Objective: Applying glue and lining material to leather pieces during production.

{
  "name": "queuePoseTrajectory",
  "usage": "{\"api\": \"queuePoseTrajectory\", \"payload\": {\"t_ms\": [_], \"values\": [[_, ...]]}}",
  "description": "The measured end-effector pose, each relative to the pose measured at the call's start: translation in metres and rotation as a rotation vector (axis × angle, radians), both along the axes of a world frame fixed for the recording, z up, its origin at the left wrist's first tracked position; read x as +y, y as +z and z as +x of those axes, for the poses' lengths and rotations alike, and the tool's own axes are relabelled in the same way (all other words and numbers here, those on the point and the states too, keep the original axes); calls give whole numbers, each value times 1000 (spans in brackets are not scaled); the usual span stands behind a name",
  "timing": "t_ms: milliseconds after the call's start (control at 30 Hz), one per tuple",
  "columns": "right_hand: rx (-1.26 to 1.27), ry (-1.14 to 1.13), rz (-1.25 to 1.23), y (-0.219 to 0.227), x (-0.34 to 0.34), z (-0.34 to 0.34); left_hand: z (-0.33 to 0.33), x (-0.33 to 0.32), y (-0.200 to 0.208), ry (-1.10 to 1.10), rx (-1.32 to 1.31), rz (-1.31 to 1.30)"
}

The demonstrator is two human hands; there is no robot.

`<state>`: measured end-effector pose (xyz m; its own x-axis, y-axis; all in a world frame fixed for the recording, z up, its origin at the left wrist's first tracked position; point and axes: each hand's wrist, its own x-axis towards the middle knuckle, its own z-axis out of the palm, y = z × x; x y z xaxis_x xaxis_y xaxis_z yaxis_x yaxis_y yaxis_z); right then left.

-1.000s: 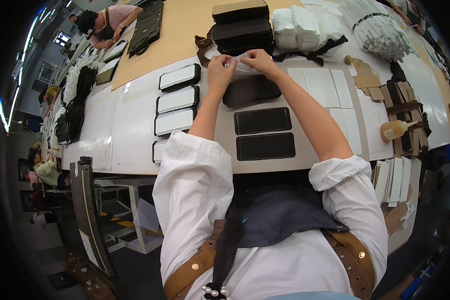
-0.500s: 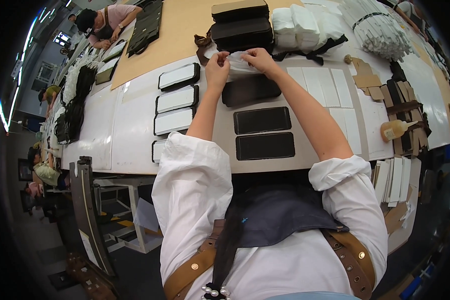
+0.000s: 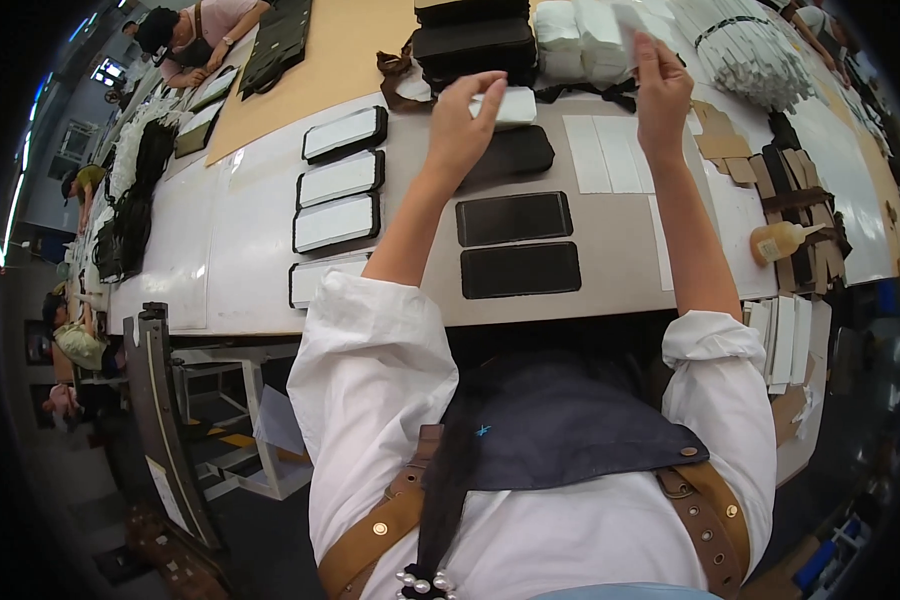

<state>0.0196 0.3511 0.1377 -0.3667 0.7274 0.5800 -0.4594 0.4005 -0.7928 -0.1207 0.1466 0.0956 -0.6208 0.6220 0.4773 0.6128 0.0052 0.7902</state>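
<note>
Left hand: raised over the table [image 3: 170, 275], well in from its near edge; wrist bent, thumb and forefinger of the left hand [image 3: 465, 120] curving toward each other above a white pad [image 3: 519, 106]. I can't tell whether they pinch or touch it.
Right hand: higher and farther from the near edge, forearm almost upright to my eye; the right hand [image 3: 662, 92] pinches a thin whitish sheet [image 3: 630, 22] between thumb and fingers.
Thin sheet: up in front of white bundles [image 3: 580, 45], its outline hard to pick out against them.
White pad: just beyond the farthest dark panel [image 3: 518, 153], partly behind the left fingers.
Dark panels: two more, a middle one [image 3: 513, 218] and a nearest one [image 3: 520, 270], lie in a column running down toward the table's near edge.
Left forearm: crosses between that column and the white-topped panels [image 3: 340, 180]; its sleeve overlaps the nearest of those.
Right forearm: covers part of the white strips [image 3: 602, 155].
Black stack: beyond the left hand, the black stack [image 3: 473, 45] is cut off at the top of my view.
</note>
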Motion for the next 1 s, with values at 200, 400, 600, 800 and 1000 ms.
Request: {"api": "queuePoseTrajectory", "payload": {"t_ms": [200,400,600,800,1000], "values": [[-315,-72,892,-11,-115,58,104,-23,52,-418,-778,42],[-337,345,415,-45,-126,115,110,-62,33,-198,-751,-38],[-233,514,-845,-77,-117,130,106,-78,29,-436,-682,-146],[-427,516,-491,-70,-117,137,103,-89,13,-416,-815,-156],[-592,383,-342,-64,-119,142,100,-105,-10,-375,-807,-283]]}}
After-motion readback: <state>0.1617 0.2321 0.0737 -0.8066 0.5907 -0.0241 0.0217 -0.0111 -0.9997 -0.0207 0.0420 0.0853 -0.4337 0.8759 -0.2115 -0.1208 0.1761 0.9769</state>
